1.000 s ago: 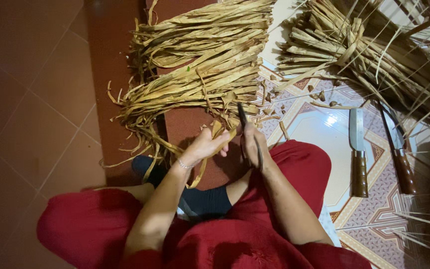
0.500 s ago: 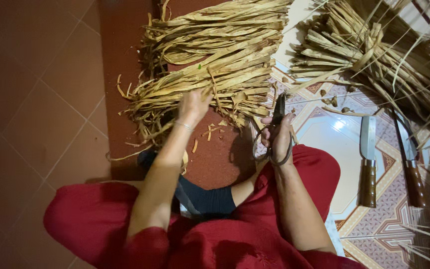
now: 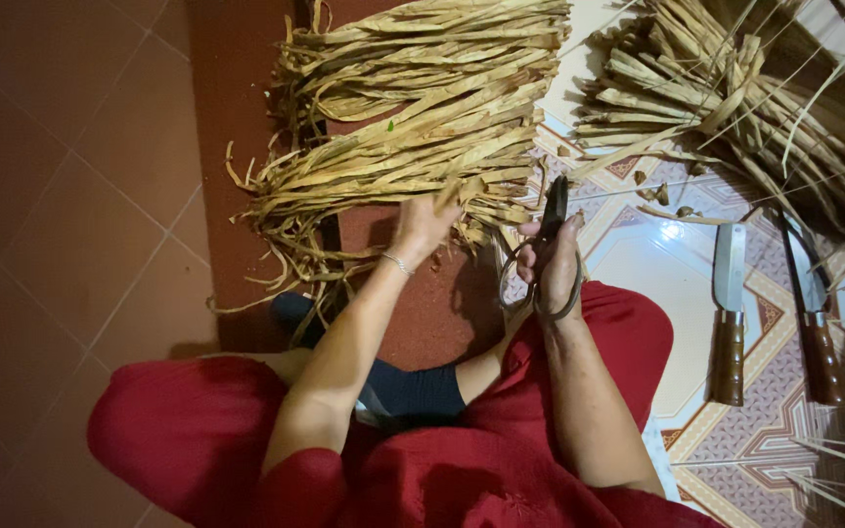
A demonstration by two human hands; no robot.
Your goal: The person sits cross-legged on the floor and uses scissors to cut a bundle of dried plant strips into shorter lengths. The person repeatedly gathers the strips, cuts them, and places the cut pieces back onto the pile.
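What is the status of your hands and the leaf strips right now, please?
Left hand gripping dried tan leaf strips at bundle's end. Right hand holding dark metal scissors, blades closed, beside the bundle. Two wooden-handled knives lying clear, on patterned floor.

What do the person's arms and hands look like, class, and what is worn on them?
Both forearms are bare, with no sleeves below the elbow. The left hand has a thin silvery bracelet at the wrist. The right hand shows no glove or bracelet. Clothing is red.

Two leaf bundles (image 3: 413, 127) (image 3: 735, 108), two knives (image 3: 729, 313) (image 3: 814, 313), one pair of scissors (image 3: 545, 244)
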